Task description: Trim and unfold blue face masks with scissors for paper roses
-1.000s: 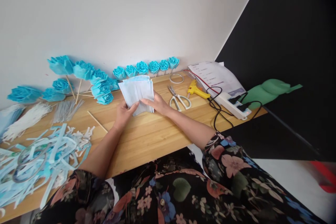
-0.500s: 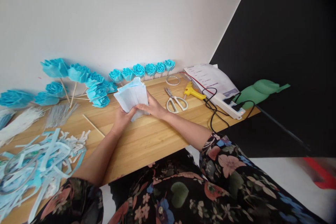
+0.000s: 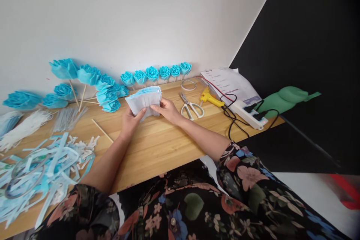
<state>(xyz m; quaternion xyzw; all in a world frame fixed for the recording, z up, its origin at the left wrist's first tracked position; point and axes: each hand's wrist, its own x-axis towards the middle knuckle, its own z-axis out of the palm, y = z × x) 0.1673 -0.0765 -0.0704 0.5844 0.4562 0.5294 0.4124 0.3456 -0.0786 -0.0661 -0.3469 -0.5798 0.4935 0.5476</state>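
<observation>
A stack of thin white and pale blue sheets [image 3: 144, 101] is held up over the middle of the wooden table. My left hand [image 3: 131, 120] grips its lower left side, thumb on the front face. On the right side my right hand [image 3: 168, 111] holds the same stack, its thumb also pressed on the front. The fingers behind the stack are mostly hidden. White-handled scissors [image 3: 192, 107] lie right of my right hand, beside a yellow glue gun [image 3: 211, 98]. A thin wooden stick [image 3: 102, 130] rests left of my left hand.
Blue paper flowers [image 3: 152, 74] on sticks line the wall. Strip scraps [image 3: 50, 168] pile up at the left, near white bundles [image 3: 30, 125]. A tape ring [image 3: 188, 85], printed paper [image 3: 230, 82], a power strip [image 3: 247, 114] with black cords and a green object [image 3: 287, 99] sit rightward.
The sheets now look more spread sideways and sit lower, and my right thumb has shifted across their front. The whole view has moved slightly, with the table things appearing further right.
</observation>
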